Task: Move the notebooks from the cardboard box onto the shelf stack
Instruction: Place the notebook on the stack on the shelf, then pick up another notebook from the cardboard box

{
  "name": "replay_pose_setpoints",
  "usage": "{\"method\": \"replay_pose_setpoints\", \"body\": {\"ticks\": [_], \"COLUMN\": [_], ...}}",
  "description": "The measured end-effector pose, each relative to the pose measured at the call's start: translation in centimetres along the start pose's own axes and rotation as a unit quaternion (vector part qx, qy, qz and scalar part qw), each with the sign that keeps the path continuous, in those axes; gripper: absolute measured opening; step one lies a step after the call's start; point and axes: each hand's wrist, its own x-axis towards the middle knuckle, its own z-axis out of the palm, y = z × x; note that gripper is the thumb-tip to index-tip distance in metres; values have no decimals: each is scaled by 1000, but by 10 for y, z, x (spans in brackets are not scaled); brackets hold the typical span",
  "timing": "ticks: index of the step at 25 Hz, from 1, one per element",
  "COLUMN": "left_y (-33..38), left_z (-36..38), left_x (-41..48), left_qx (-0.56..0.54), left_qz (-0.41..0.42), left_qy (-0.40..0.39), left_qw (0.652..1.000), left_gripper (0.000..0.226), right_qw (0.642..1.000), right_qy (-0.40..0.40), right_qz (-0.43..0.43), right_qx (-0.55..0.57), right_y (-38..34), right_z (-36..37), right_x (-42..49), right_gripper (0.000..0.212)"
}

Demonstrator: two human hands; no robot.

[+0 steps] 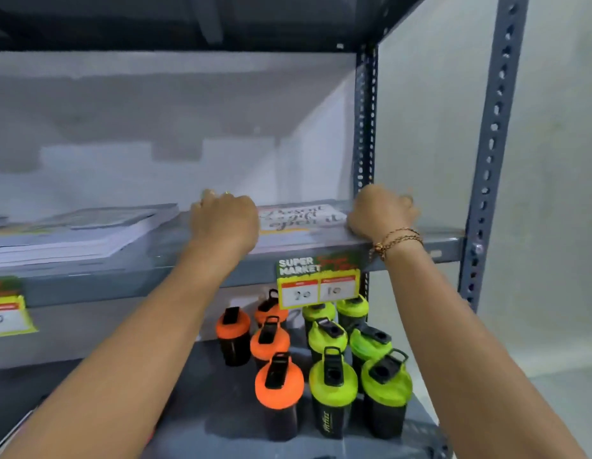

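A notebook [299, 217] with a white cover and dark script lettering lies flat on the grey metal shelf [430, 241] at its right end. My left hand [225, 220] curls over its left edge and my right hand [380, 210] over its right edge, both resting on the shelf. Whether the fingers grip the notebook is hidden. A stack of white notebooks [79, 233] lies further left on the same shelf. The cardboard box is out of view.
A price tag [317, 281] reading "SUPER MARKET" hangs from the shelf front, another tag [8, 309] at far left. Below stand orange-lidded bottles [278, 382] and green-lidded bottles [334, 382]. Perforated steel uprights [493, 134] frame the right side, beside a pale wall.
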Motion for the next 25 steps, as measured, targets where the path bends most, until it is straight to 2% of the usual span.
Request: {"method": "replay_pose_setpoints", "body": {"ticks": [2,3,4,5,6,8,10,11,13,14,15,16,17,18,19,22,25], "left_y": [29,51,81,116,155,225,284,311,351,363,371,373,369,367,365,365,372], "left_z": [0,4,15,32,56,109,168,201,284,321,356,382,402,417,428,432,421], "left_x": [-17,-32,-54,-81,-114,-187,-261,-299,-368,-399,-432,-462,-481,-497,-515,-530,-533], "left_qx": [-8,-44,-78,-101,-127,-195,-235,-211,-121,-71,-32,-9,0,4,5,-27,-35], "left_qz": [57,110,175,248,323,431,496,527,561,551,535,509,468,427,396,347,331], "left_qy": [151,246,300,305,251,46,-163,-264,-446,-510,-558,-588,-608,-620,-626,-590,-558], "left_qw": [987,962,935,914,904,880,820,780,687,656,633,629,641,658,672,728,761], "left_gripper": [22,19,17,16,16,23,27,29,37,39,41,42,44,47,51,52,48], "right_qw": [984,953,908,871,860,874,886,875,810,760,692,626,580,551,538,560,553], "right_qy": [146,249,354,436,476,461,347,279,157,89,25,-23,-52,-66,-63,-25,2], "right_qz": [-79,-119,-141,-130,-79,94,294,392,564,644,721,779,813,831,840,826,832], "right_qx": [71,127,174,185,168,122,87,63,2,-15,-18,-6,13,29,39,61,34], "right_y": [25,47,78,118,166,274,370,412,474,496,515,530,539,548,555,561,558], "right_z": [-4,-5,-3,3,15,52,96,116,146,157,165,172,180,186,192,204,206], "right_x": [-31,-54,-81,-108,-135,-189,-253,-290,-363,-396,-424,-447,-463,-475,-488,-500,-493], "right_gripper": [23,23,21,18,16,17,28,34,34,36,43,51,61,68,70,61,57]}}
